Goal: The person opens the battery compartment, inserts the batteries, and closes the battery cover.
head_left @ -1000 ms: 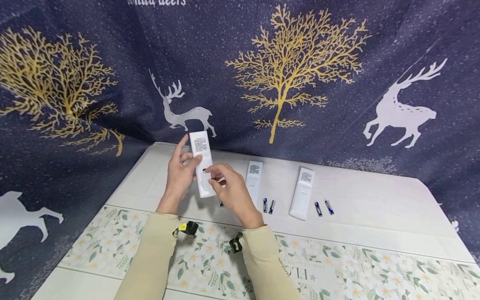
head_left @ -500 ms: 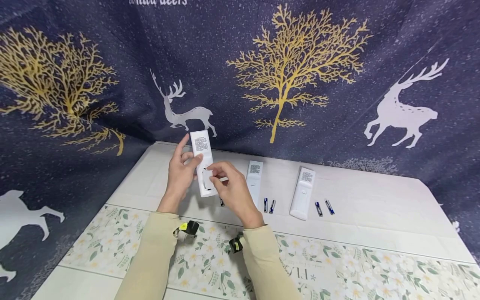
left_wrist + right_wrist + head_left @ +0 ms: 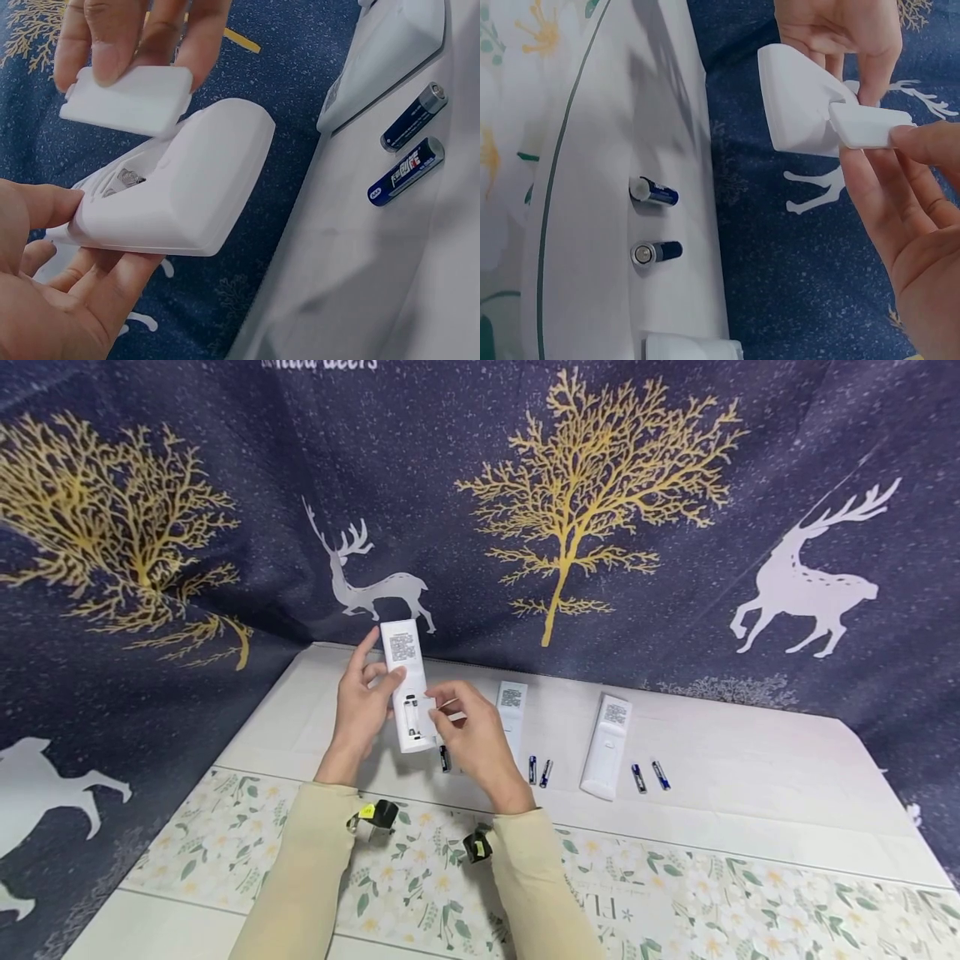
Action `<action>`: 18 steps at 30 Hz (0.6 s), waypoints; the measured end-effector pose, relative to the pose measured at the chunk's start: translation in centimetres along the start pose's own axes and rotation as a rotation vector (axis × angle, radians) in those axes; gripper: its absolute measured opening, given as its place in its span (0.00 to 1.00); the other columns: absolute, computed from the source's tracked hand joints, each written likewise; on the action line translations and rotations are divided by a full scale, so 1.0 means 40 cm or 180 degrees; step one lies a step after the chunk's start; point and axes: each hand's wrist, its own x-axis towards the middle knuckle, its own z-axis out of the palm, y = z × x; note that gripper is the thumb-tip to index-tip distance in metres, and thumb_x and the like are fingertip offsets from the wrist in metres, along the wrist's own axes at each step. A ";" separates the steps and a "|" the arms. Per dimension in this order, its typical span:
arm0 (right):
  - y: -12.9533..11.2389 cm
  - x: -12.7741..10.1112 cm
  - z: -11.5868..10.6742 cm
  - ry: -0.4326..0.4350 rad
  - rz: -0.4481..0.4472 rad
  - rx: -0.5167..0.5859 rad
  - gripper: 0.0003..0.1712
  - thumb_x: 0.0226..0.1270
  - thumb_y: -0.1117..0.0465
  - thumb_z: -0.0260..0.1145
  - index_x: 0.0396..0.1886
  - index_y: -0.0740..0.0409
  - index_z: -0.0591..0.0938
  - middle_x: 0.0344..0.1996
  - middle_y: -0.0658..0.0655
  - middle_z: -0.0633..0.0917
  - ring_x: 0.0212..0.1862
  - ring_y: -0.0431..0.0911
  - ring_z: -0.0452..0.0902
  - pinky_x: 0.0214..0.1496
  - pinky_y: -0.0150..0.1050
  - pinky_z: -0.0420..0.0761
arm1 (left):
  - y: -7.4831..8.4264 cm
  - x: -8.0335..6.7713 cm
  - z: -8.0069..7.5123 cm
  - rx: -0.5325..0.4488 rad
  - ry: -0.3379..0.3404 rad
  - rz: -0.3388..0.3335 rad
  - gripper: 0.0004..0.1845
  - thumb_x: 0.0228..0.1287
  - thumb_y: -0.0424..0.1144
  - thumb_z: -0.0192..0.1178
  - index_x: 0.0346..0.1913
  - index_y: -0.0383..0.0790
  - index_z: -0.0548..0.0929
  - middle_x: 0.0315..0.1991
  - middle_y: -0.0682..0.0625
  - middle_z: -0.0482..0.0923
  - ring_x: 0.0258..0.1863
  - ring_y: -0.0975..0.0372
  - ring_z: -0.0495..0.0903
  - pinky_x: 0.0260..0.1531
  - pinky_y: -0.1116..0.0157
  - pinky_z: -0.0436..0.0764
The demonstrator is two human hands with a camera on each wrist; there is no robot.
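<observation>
Lifting clear, cover (image 3: 139,101) now exposes bay (image 3: 411,717), mostly hidden moment ago; right hand (image 3: 480,735) pinches cover, left hand (image 3: 360,710) grips remote (image 3: 408,686); bay seems accessible.

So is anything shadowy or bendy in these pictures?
Head view: the held remote looks bright white; left wrist view: it looks greyer, with a soft shadow on the tabletop; right wrist view: dark shadows streak the tabletop, and its green line looks curved.
</observation>
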 end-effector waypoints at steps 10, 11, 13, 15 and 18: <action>-0.003 -0.008 -0.011 -0.0029 0.0152 0.0005 0.16 0.72 0.74 0.70 0.56 0.60 0.84 0.45 0.59 0.86 0.44 0.48 0.87 0.44 0.39 0.87 | 0.008 0.002 -0.006 -0.0061 0.0041 -0.0018 0.38 0.78 0.33 0.61 0.83 0.63 0.64 0.50 0.44 0.82 0.32 0.62 0.83 0.21 0.69 0.79; -0.004 -0.010 -0.013 -0.0040 0.0152 -0.0010 0.16 0.72 0.74 0.70 0.57 0.60 0.84 0.45 0.58 0.86 0.45 0.48 0.86 0.44 0.39 0.87 | 0.009 0.002 -0.007 -0.0068 0.0046 -0.0010 0.38 0.78 0.32 0.61 0.84 0.63 0.63 0.50 0.44 0.82 0.32 0.62 0.83 0.21 0.70 0.78; -0.006 -0.014 -0.016 -0.0071 0.0159 -0.0027 0.17 0.73 0.73 0.70 0.58 0.60 0.84 0.45 0.57 0.86 0.45 0.48 0.86 0.44 0.39 0.87 | 0.012 0.001 -0.009 -0.0084 0.0066 -0.0007 0.38 0.78 0.32 0.61 0.84 0.62 0.63 0.49 0.44 0.82 0.31 0.62 0.82 0.20 0.70 0.77; -0.005 -0.020 -0.020 -0.0119 0.0173 -0.0049 0.17 0.73 0.73 0.70 0.59 0.60 0.84 0.45 0.57 0.85 0.45 0.47 0.86 0.44 0.39 0.87 | 0.013 0.001 -0.012 -0.0081 0.0086 -0.0015 0.38 0.78 0.32 0.61 0.84 0.61 0.63 0.48 0.44 0.82 0.31 0.62 0.82 0.20 0.70 0.77; 0.000 -0.029 -0.026 -0.0205 0.0205 -0.0089 0.17 0.74 0.72 0.69 0.59 0.59 0.84 0.47 0.58 0.85 0.46 0.47 0.86 0.45 0.39 0.87 | 0.013 0.001 -0.017 -0.0082 0.0096 -0.0024 0.38 0.78 0.32 0.61 0.84 0.62 0.63 0.48 0.45 0.82 0.31 0.62 0.82 0.20 0.70 0.77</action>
